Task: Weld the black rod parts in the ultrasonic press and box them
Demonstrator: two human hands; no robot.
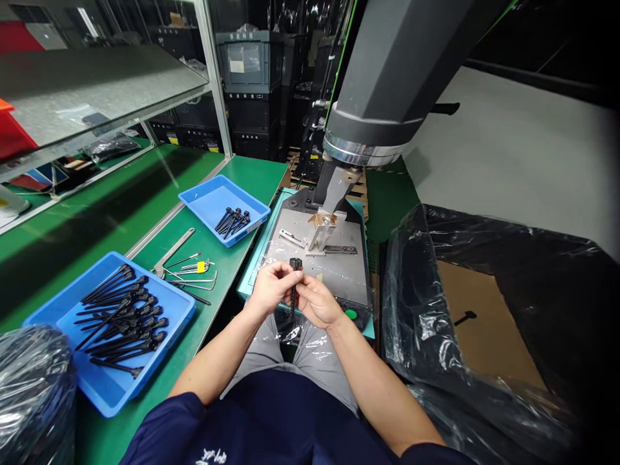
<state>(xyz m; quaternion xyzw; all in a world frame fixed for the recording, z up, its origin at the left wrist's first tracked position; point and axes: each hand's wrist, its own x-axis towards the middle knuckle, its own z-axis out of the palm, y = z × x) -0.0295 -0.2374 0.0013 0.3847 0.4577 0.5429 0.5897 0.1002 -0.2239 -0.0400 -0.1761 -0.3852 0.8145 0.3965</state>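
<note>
Between my two hands, a black rod-shaped part with a knobbed head (295, 263) stands upright, head at the top. My left hand (272, 287) pinches it just below the head. From the other side, my right hand (317, 300) has its fingers closed on the same part. Just beyond them is the metal plate (290, 226) of a machine. A small upright fixture (320, 236) stands on that plate, directly under the machine's tapered metal tip (336, 190).
Left, a large blue tray (109, 403) holds many similar black parts; a smaller blue tray (194, 194) holds several. An adjustable wrench (174, 252) and hex keys (194, 281) lie between them. At right stands a box lined with black plastic (411, 290). A green button (351, 314) sits at the machine's front.
</note>
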